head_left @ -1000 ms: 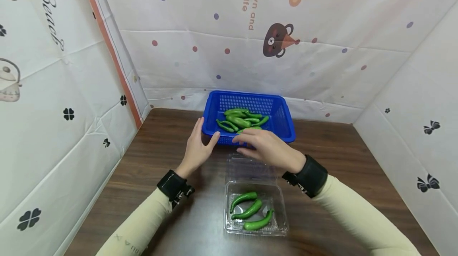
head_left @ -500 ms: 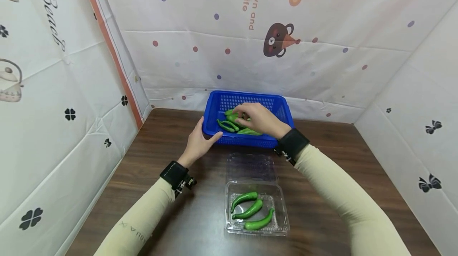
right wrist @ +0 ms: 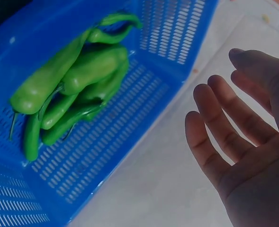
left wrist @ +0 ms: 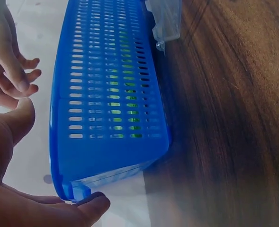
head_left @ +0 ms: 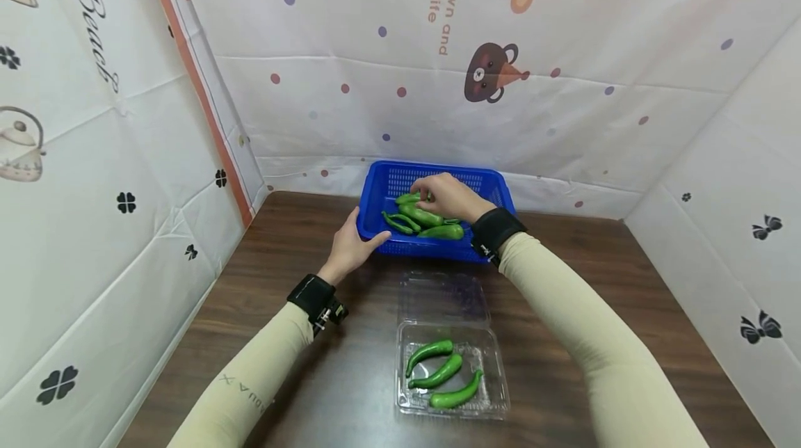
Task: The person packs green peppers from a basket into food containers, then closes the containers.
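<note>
A blue plastic basket [head_left: 407,246] holds several green peppers [right wrist: 89,73], piled together on its bottom. My left hand [head_left: 349,245] spreads around its near left corner, thumb over the front rim and fingers along the left side. In the left wrist view a fingertip [left wrist: 96,206] touches the corner just under the rim. My right hand [head_left: 447,196] hovers over the basket, above the peppers, and partly hides them in the head view. The right wrist view shows its relaxed fingers [right wrist: 220,118] with nothing between them.
In front of the basket, a clear plastic clamshell box [head_left: 400,385] lies with its lid [head_left: 444,298] folded back toward the basket. Three green peppers [head_left: 457,392] lie spaced inside. The wooden table [head_left: 563,281] meets printed cloth walls [head_left: 313,114] behind and at both sides.
My right hand has moved away from me, from the basket's front edge to over the peppers inside. My left hand stays at the corner. The box has not changed.
</note>
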Tool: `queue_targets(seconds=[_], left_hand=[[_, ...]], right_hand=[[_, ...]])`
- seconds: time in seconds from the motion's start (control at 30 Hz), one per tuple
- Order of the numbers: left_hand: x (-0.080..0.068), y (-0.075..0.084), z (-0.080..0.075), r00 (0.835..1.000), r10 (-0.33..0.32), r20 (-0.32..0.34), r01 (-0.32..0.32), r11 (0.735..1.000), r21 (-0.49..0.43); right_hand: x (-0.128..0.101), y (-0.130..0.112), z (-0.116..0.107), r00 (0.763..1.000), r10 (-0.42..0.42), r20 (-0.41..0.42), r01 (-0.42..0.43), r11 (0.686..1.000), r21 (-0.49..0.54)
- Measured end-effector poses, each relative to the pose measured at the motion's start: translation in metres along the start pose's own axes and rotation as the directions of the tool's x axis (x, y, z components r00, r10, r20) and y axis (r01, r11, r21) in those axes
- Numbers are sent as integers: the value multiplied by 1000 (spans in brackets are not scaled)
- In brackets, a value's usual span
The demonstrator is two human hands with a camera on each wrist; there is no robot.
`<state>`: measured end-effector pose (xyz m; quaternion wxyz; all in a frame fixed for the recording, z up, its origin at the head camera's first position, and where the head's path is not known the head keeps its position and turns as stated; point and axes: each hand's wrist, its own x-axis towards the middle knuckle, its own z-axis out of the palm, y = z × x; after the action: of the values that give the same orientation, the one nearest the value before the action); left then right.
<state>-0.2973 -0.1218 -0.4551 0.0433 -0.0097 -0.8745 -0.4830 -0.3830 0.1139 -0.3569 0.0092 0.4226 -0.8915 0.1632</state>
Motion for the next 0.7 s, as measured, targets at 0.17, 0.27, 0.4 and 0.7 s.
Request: queue_targets(seconds=[0.17, 0.27, 0.4, 0.7], left_hand=[[3, -2, 4, 999, -34, -4, 34, 999, -7], [5, -4, 6, 999, -35, -24, 35, 999, 0], [4, -5, 7, 998, -30, -51, 31, 999, 16], [4, -5, 8, 997, -25, -76, 27, 999, 24]], right_hand=[[10, 11, 4, 997, 70, 32, -69, 998, -9], [16, 18, 8, 993, 106, 53, -106, 994, -15], [22, 22, 11, 984, 150, 93, -149, 989, -22], [33, 32, 15, 960, 229, 164, -228, 973, -22]])
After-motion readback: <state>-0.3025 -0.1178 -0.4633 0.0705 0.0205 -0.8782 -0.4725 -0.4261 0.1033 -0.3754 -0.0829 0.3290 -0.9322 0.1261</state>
